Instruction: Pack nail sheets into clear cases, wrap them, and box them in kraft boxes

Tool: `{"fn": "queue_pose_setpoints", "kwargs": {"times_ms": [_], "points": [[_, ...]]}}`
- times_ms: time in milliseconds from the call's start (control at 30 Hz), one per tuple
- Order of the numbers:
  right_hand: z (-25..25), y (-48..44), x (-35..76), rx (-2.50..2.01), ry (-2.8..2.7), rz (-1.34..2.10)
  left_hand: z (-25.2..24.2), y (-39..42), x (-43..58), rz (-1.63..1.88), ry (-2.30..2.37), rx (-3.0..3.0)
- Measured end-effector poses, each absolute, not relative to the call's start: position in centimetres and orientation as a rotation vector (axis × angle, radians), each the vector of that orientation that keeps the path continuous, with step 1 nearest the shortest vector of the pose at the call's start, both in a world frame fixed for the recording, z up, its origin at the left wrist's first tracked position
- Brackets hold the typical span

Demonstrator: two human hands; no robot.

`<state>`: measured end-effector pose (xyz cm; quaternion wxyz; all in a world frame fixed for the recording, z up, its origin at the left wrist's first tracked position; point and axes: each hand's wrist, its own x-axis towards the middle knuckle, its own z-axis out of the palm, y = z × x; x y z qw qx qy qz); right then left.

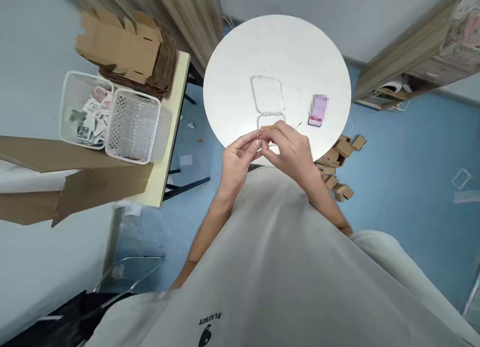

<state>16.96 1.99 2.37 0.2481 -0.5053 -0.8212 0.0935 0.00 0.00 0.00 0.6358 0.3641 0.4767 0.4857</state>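
My left hand [240, 159] and my right hand [290, 149] meet at the near edge of the round white table [240, 72]. Both pinch a small brown cardboard piece [267, 128] between fingertips. A clear plastic clamshell tray [267, 94] lies open on the table just beyond the hands. To the right of it rests a small pink and red item [318, 112], partly blurred.
Several small brown boxes [335, 162] lie on the blue floor under the table's right side. At the left a desk holds two white mesh baskets [112, 117] and stacked flat cardboard [123, 47]. A wooden shelf [412, 52] stands at the right.
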Motion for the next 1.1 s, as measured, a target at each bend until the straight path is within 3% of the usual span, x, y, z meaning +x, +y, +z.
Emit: {"fn": "queue_pose_setpoints", "kwargs": {"times_ms": [1100], "points": [[1.9,1.6,16.8,-1.401,-2.074,0.463,1.0,0.0,0.2,1.104,1.052,0.769]]}}
